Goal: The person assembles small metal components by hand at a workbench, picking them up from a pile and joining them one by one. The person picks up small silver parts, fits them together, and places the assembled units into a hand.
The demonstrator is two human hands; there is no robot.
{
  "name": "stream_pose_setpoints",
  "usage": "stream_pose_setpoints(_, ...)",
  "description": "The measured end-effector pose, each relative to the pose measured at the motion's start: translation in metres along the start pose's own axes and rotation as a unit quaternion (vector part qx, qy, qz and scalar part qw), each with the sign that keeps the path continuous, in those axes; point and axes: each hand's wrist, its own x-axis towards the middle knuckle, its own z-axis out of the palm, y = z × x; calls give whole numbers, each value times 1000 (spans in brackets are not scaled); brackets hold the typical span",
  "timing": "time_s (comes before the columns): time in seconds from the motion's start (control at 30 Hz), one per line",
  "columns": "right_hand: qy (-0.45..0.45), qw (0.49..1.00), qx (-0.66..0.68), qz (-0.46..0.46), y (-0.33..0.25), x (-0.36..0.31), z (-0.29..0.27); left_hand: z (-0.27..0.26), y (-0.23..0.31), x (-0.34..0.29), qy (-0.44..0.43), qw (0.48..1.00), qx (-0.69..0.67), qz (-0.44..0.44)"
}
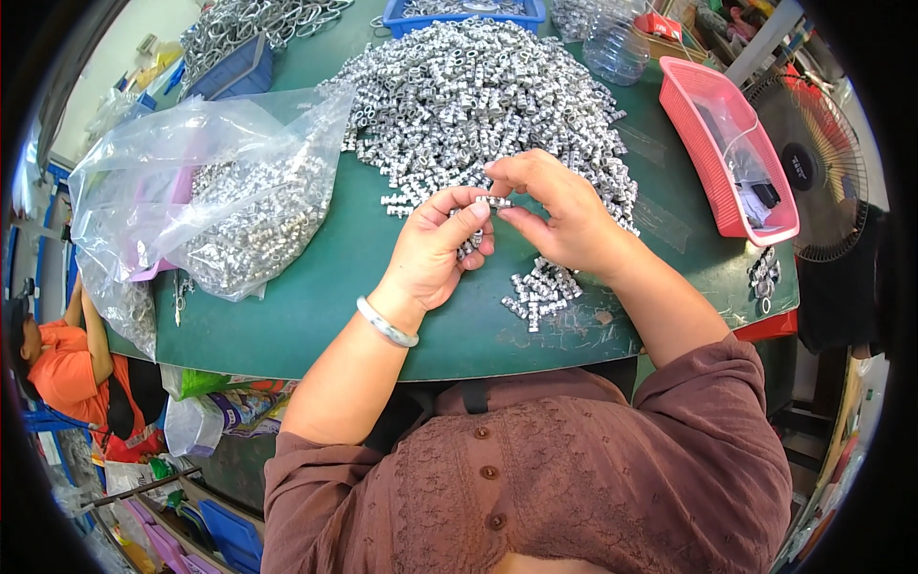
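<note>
My left hand [435,239] is closed, pinching a small silvery ribbed metal piece [494,202] between thumb and forefinger. More of these pieces show under its curled fingers. Just right of it, my right hand [564,210] has thumb and forefinger apart around the piece's free end; whether they touch it I cannot tell. Beyond both hands rises a large heap of the same metal pieces [478,105]. A small pile of them [545,287] lies on the green table [382,340] below my right hand.
To the left, a clear plastic bag [258,201] holds many small metal parts. A pink basket [727,153] and a black fan [808,167] stand at the right. Blue trays [239,72] and a clear plastic jar [615,48] are at the back. Another person [72,359] is far left.
</note>
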Motion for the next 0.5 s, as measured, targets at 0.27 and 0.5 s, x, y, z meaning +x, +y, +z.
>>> stream_pose_setpoints(0.27, -28, 986, -161, 17, 18, -4, -9, -6, 0, 3, -34, 998, -59, -14)
stream_pose_setpoints(0.5, -129, 953, -269, 61, 14, -9, -1, -11, 6, 4, -33, 984, -173, -10)
